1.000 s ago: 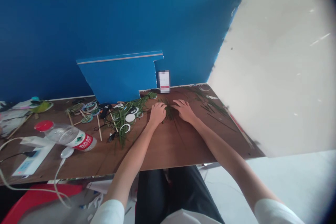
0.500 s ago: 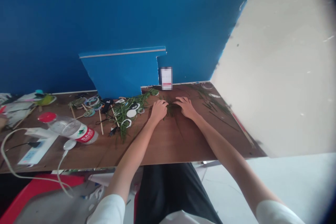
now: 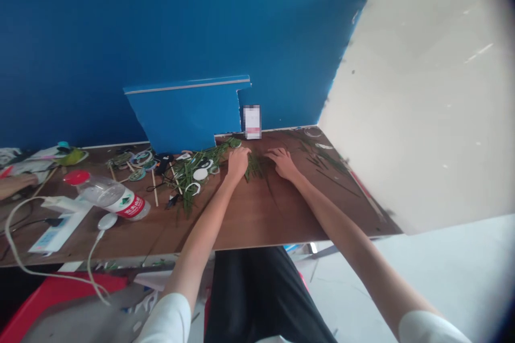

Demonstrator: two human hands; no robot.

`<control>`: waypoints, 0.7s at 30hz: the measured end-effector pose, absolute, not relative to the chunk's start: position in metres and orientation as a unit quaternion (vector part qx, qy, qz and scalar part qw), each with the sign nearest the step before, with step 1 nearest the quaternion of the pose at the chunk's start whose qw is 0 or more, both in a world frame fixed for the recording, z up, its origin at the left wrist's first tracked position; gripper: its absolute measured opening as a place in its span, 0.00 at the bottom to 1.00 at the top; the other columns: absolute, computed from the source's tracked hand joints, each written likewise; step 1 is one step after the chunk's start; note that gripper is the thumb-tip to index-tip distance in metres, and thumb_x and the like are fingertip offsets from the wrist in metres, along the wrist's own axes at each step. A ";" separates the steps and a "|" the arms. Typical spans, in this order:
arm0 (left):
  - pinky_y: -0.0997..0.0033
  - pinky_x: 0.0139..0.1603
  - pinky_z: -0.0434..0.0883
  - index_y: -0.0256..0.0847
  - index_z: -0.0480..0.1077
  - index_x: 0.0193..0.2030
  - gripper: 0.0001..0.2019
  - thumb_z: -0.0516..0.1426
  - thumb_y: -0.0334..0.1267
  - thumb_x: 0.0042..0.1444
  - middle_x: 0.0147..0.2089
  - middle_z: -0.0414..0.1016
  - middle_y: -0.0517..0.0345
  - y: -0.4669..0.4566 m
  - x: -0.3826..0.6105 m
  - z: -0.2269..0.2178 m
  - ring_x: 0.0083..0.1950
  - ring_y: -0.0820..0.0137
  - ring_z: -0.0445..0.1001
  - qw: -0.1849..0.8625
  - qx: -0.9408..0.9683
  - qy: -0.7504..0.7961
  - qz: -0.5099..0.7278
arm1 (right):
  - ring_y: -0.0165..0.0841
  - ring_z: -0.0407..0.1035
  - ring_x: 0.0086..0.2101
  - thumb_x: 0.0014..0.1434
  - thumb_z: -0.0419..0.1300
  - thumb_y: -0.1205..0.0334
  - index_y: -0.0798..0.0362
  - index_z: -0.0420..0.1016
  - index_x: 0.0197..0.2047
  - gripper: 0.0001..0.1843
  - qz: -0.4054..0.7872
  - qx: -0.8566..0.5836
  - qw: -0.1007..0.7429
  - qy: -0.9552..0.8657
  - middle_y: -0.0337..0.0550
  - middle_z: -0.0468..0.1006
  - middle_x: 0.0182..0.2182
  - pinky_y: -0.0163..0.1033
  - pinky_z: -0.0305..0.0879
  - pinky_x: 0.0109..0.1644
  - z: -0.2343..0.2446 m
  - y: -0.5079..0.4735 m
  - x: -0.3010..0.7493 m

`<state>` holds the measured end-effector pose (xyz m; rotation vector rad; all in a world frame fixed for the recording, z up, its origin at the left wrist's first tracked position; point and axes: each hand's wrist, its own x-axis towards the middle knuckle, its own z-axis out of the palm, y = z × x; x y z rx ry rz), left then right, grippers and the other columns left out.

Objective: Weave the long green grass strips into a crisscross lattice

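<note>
Both my hands rest at the far middle of a brown wooden table [image 3: 257,220]. My left hand [image 3: 238,161] has its fingers curled down on a small bunch of green grass blades [image 3: 255,167]. My right hand [image 3: 282,161] lies just right of that bunch, fingers bent and touching the blades. A larger heap of green blades with white rings [image 3: 196,173] lies left of my left hand.
A blue board [image 3: 189,115] leans on the blue wall. A clear water bottle with a red cap [image 3: 108,196] lies at the left near a white power strip [image 3: 52,228] and cables. Wooden sticks and coloured rings [image 3: 137,163] lie behind. Another person's hand [image 3: 16,183] shows at far left.
My left hand has shifted a little away from me, toward the wall, over the green blades. My right hand has stayed almost in place. The camera view has shifted slightly.
</note>
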<state>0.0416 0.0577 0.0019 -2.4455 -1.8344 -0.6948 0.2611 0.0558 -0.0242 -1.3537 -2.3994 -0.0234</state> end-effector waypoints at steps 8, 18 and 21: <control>0.67 0.48 0.68 0.42 0.73 0.44 0.07 0.55 0.37 0.63 0.46 0.73 0.51 0.087 0.073 0.005 0.49 0.63 0.73 -0.065 -0.809 -0.562 -0.158 | 0.48 0.51 0.58 0.50 0.49 0.78 0.40 0.62 0.67 0.43 -0.022 -0.482 0.169 -0.860 0.45 0.61 0.64 0.51 0.56 0.53 -0.030 0.060 0.263; 0.68 0.47 0.69 0.38 0.72 0.40 0.06 0.55 0.36 0.62 0.43 0.73 0.49 0.095 0.072 0.000 0.45 0.63 0.74 -0.080 -0.822 -0.548 -0.131 | 0.46 0.51 0.57 0.53 0.49 0.77 0.37 0.64 0.66 0.40 -0.019 -0.484 0.170 -0.858 0.45 0.63 0.62 0.50 0.55 0.54 -0.027 0.057 0.263; 0.66 0.50 0.68 0.36 0.71 0.40 0.08 0.52 0.34 0.63 0.43 0.73 0.47 0.094 0.075 -0.004 0.46 0.63 0.74 -0.077 -0.819 -0.554 -0.128 | 0.45 0.51 0.57 0.54 0.48 0.78 0.38 0.64 0.66 0.39 -0.015 -0.482 0.178 -0.858 0.45 0.63 0.62 0.49 0.54 0.54 -0.026 0.056 0.263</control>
